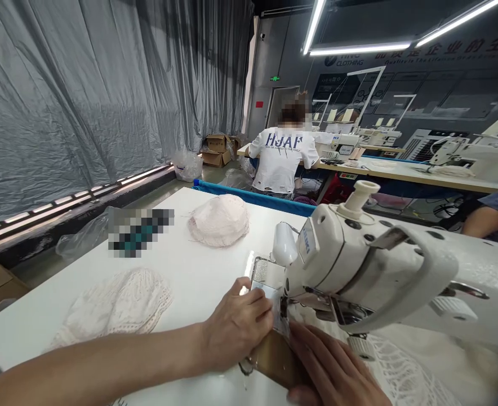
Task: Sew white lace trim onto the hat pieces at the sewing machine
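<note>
My left hand (236, 327) lies curled on the white table (190, 270), its fingers closed against a tan piece of material (274, 358) at the foot of the white sewing machine (359, 254). My right hand (333, 369) rests flat on the same tan piece from the right, fingers stretched toward the needle area. White lace fabric (396, 372) spreads under the machine arm to the right.
Two piles of pale pink lace pieces lie on the table, one near left (118, 307), one farther back (219, 220). A person in a white T-shirt (283, 158) sits at another bench behind. Another person's arm (485, 220) shows at right. Cardboard boxes (217, 149) stand by the grey curtain.
</note>
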A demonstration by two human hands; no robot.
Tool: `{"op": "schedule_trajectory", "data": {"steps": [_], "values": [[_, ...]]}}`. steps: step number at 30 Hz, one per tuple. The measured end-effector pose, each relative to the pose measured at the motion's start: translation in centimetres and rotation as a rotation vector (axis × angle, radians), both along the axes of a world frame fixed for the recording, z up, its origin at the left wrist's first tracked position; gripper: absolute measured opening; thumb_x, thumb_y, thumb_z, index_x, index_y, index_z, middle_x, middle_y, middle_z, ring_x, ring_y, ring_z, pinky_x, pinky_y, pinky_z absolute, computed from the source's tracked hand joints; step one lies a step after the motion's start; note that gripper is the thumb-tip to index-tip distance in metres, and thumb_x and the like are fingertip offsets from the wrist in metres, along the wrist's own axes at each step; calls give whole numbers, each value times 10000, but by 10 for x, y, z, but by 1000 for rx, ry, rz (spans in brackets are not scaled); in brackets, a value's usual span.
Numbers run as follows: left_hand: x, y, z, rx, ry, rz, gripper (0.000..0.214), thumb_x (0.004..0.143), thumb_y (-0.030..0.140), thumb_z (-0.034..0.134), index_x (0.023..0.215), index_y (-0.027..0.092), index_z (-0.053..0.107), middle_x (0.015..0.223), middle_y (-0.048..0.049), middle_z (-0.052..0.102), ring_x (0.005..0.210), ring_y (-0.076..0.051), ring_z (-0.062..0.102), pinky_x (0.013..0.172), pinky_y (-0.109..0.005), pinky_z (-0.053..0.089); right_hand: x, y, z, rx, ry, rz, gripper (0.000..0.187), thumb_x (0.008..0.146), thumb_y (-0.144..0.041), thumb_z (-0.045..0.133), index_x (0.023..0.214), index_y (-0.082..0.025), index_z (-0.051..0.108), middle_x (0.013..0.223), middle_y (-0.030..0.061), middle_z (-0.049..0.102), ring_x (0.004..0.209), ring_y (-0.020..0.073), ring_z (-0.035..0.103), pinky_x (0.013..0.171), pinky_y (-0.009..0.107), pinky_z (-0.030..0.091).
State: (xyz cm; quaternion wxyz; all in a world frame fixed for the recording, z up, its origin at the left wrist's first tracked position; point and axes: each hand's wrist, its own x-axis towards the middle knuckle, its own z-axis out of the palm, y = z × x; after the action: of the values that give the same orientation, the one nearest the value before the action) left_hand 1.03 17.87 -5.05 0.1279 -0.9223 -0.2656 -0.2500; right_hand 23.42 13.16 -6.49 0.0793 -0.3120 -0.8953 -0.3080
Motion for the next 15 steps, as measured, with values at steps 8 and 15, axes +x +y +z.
{"op": "schedule_trajectory", "data": {"steps": [8,15], "values": [[0,2,-9,-88,-97,14,151,877,80,420,948,140,539,935,-46,614,921,-157,534,851,-359,293,-7,6,4,-58,191,-71,459,974,-403,315,1124,-75,598,1080,157,684,863,229,689,642,319,562],[-13,-13,15,-311,-114,-64,460,782,67,532,1220,182,454,1266,-110,519,1172,-240,442,924,-430,278,-12,-10,30,-535,497,-44,264,939,-192,339,933,-198,603,932,93,673,835,205,657,713,307,526]]}}
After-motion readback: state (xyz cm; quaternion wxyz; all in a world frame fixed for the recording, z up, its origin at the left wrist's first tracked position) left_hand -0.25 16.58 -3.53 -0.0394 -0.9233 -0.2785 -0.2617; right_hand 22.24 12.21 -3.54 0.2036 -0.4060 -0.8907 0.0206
